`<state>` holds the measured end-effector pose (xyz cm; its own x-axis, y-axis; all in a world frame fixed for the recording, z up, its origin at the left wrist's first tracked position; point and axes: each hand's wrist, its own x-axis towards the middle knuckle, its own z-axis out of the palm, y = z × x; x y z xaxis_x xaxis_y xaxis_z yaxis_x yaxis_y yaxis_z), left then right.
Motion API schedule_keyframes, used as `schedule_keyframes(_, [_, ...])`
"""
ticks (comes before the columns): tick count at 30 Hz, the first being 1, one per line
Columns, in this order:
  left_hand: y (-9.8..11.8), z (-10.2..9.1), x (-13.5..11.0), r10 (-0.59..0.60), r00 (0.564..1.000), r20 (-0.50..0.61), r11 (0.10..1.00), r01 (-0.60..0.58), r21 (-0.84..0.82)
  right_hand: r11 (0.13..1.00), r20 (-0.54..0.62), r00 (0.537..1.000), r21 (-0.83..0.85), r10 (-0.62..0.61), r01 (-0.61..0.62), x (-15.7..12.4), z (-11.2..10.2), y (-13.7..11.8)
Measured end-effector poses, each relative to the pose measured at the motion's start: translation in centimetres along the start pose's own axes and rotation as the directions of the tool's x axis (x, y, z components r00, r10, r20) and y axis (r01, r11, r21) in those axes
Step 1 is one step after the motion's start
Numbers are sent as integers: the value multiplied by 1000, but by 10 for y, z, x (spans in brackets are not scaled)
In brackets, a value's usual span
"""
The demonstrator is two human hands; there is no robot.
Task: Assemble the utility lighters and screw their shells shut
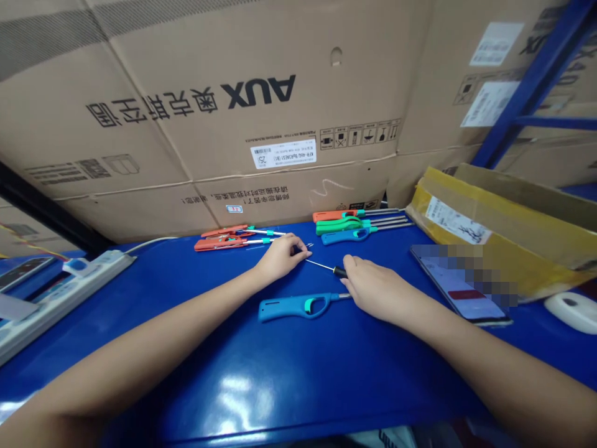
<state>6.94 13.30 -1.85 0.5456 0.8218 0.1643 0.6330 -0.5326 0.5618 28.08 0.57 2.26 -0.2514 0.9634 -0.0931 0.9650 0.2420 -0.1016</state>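
Screwdriver (337, 271) and blue lighter (289, 308) on a table (326, 367)

The screwdriver is gripped by its dark handle in the closed right hand (373, 287), its tip beside the curled left hand (281, 256); whether anything is pinched there cannot be told. The lighter, lying nearer, is probably light, stiff and slick, best held by its broad body.

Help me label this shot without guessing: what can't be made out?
All in the head view:
- Tip of the near lighter: hidden by the right hand.
- Handle of the tool: mostly inside that hand.
- What the left hand holds, if anything: too small.
- Phone: screen partly pixelated.
- Power strip: cut off by the left edge.
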Motion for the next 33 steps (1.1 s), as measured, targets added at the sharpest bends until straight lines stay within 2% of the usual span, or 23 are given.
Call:
schedule_keyframes(5, [-3, -8, -14, -69, 995, -70, 977, 53, -207, 1000, -30, 1000, 26, -3, 4, 1, 1, 1])
schedule_keyframes(10, [3, -22, -49, -187, 974, -126, 864, 102, -492, 990, -125, 992, 136, -23, 40, 3, 2, -1])
schedule_keyframes(14, [13, -31, -83, -316, 942, -111, 710, 157, -686, 956, -222, 974, 276, -41, 104, 6, 8, -4])
schedule_keyframes(17, [18, -35, -99, -420, 907, -19, 538, 232, -810, 929, -260, 963, 334, -71, 159, 8, 16, -10])
schedule_keyframes(22, [24, -40, -104, -532, 825, 190, 190, 335, -923, 915, -277, 954, 342, -119, 213, 6, 28, -27])
schedule_keyframes(25, [27, -42, -103, -572, 776, 267, 38, 350, -936, 906, -287, 951, 362, -117, 221, 6, 29, -31])
schedule_keyframes(28, [28, -44, -104, -591, 750, 296, -50, 332, -942, 888, -326, 943, 410, -68, 206, 7, 26, -28])
schedule_keyframes(33, [27, -43, -104, -610, 736, 294, -115, 285, -952, 865, -415, 910, 448, -21, 225, 12, 22, -19])
